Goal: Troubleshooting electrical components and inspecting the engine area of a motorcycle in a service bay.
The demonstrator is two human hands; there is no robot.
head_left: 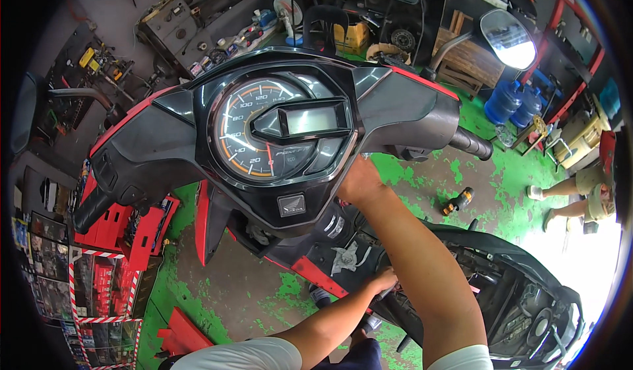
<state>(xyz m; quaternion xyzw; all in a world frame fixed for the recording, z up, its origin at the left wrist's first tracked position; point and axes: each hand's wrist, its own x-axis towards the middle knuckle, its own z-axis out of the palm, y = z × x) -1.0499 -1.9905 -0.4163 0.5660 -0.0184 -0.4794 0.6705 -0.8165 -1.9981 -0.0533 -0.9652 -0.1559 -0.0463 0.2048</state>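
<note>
A black and red scooter [277, 139] fills the middle of the frame, seen from above its handlebar. Its round speedometer [273, 133] sits centre, needle near zero, with a small grey screen across it. A black grip [471, 142] sticks out right of centre. The opened body, with bare black parts, lies at lower right.

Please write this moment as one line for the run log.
scene: scooter in workshop | right hand: under dashboard, grip hidden | left hand: on dark tool by lower frame | floor: cordless driver
</note>
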